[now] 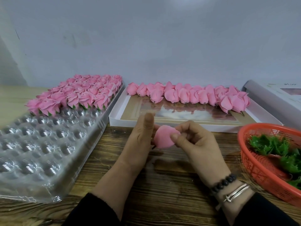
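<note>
Between my two hands, above the wooden table (162,185), is a pink rose bud (162,137). My left hand (140,137) holds it from the left, thumb raised beside it. From the right, my right hand (193,139) pinches a petal of the bud between thumb and curled fingers. A clear plastic blister tray (40,144) at the left has round cups; its far rows carry opened pink roses (76,93). A white shallow box lid (179,124) behind my hands holds a row of closed pink buds (187,95).
An orange plastic basket (254,160) with green plastic calyx leaves (276,147) sits at the right edge. Another white box (276,93) lies at the far right. A pale wall stands close behind the table. My right wrist wears a bead bracelet and a silver bangle.
</note>
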`<control>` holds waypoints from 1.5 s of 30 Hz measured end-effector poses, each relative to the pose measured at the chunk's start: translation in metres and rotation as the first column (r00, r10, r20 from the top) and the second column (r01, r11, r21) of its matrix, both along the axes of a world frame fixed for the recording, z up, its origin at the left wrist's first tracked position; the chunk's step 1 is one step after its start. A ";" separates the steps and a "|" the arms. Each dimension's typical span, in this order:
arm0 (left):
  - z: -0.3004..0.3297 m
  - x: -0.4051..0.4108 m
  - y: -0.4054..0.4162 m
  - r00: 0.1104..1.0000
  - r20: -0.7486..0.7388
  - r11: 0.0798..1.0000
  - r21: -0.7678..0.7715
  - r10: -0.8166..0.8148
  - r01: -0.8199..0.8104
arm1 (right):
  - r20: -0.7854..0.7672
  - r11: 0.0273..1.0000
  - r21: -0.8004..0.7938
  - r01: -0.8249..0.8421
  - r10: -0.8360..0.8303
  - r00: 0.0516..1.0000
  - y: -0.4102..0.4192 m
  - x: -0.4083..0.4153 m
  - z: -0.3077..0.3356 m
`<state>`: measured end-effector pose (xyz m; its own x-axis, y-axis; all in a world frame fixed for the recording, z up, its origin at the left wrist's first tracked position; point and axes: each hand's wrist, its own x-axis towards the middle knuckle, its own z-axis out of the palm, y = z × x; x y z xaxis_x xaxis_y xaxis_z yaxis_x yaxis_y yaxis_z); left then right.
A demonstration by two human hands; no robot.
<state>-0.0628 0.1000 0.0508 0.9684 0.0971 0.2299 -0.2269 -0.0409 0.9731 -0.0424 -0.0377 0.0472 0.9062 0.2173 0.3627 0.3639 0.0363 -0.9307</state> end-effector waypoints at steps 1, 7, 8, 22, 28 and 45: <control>0.000 0.000 0.000 1.000 -0.013 0.999 0.029 -0.019 0.019 | -0.001 1.000 0.007 0.013 -0.013 1.000 -0.001 0.001 0.000; -0.006 -0.001 -0.005 0.984 -0.128 0.963 0.223 -0.124 0.151 | 0.024 0.999 -0.042 0.026 -0.025 0.999 -0.005 0.005 -0.001; -0.007 -0.001 -0.006 0.989 -0.114 0.954 0.274 -0.092 0.121 | 0.056 0.998 -0.067 0.013 -0.009 0.998 -0.005 0.004 -0.001; -0.001 -0.006 -0.015 0.987 -0.153 0.952 -0.307 -0.049 0.000 | 0.257 0.979 -0.114 0.172 -0.138 0.957 0.006 -0.007 -0.004; -0.001 -0.007 -0.028 0.970 -0.190 0.811 -0.584 -0.152 0.013 | 0.147 0.983 -0.179 0.050 -0.023 0.989 0.016 -0.009 -0.009; 0.002 -0.005 -0.023 0.955 -0.201 0.733 -0.680 -0.219 0.025 | -0.045 0.976 -0.182 -0.121 0.114 0.992 0.011 -0.010 -0.003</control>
<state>-0.0677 0.0769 0.0525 0.9951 0.0072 -0.0984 0.0705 0.6463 0.7599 -0.0523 -0.0268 0.0442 0.8815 0.3831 0.2761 0.3354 -0.0962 -0.9372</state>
